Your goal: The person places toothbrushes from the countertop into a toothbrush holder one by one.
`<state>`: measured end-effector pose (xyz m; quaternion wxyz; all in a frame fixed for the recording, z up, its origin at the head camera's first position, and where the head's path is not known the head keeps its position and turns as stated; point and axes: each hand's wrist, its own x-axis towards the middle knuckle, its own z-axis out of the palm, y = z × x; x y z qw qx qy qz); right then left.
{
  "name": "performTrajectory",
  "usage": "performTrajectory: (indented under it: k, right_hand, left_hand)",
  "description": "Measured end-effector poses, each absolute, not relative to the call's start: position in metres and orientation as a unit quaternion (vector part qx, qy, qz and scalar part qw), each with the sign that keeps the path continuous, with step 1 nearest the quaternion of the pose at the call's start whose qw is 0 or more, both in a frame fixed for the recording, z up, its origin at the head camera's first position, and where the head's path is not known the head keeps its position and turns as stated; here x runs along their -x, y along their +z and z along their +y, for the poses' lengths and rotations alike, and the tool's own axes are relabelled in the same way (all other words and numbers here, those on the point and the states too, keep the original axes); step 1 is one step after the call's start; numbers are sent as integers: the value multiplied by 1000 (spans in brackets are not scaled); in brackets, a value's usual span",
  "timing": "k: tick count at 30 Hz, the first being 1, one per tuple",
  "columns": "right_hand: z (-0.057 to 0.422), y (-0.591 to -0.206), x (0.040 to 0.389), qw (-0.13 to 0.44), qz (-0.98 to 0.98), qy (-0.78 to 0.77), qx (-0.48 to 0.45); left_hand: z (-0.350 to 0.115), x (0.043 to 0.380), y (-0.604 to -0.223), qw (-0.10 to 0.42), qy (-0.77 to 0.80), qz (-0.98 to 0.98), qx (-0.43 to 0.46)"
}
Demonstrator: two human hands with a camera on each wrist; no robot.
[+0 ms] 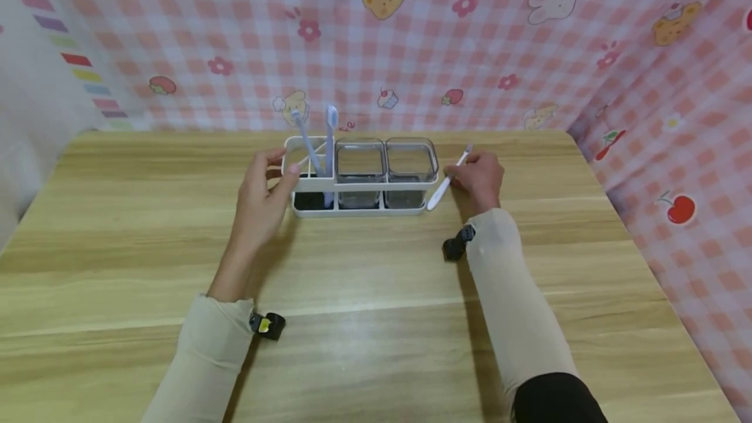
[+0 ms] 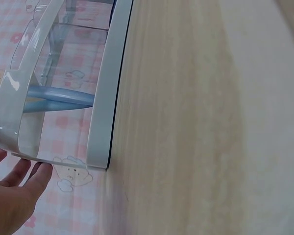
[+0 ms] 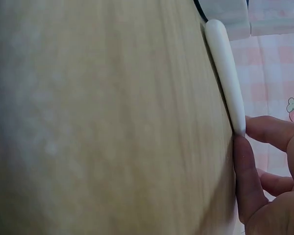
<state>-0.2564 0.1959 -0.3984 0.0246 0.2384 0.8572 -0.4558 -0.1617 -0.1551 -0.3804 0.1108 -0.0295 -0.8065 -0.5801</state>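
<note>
A white toothbrush holder [image 1: 364,186] stands on the table, with two light blue toothbrushes [image 1: 330,130] leaning upright in its left compartment. My left hand [image 1: 260,196] grips the holder's left end, thumb at the front rim; the left wrist view shows fingertips [image 2: 39,177] against its end wall. Two clear cups [image 1: 411,160] sit in the middle and right compartments. Beside the holder's right end, a white toothbrush [image 1: 438,194] lies slanted, bristles away from me. My right hand [image 1: 482,176] pinches it between thumb and finger, its handle [image 3: 226,71] low along the table in the right wrist view.
The wood-grain table [image 1: 352,344] extends to both sides and toward me. A pink checked cloth [image 1: 252,25] with cartoon prints hangs close behind the holder and along the right side. Small black cameras [image 1: 455,248] are strapped to both wrists.
</note>
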Motion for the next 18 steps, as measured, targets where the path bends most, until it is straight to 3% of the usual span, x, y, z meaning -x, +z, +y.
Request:
performTrajectory:
  k: [18]
  right_hand:
    - [203,-397,254,9,862,-452,-230]
  left_hand:
    - [-155,161,-379,114,-574,-810,29]
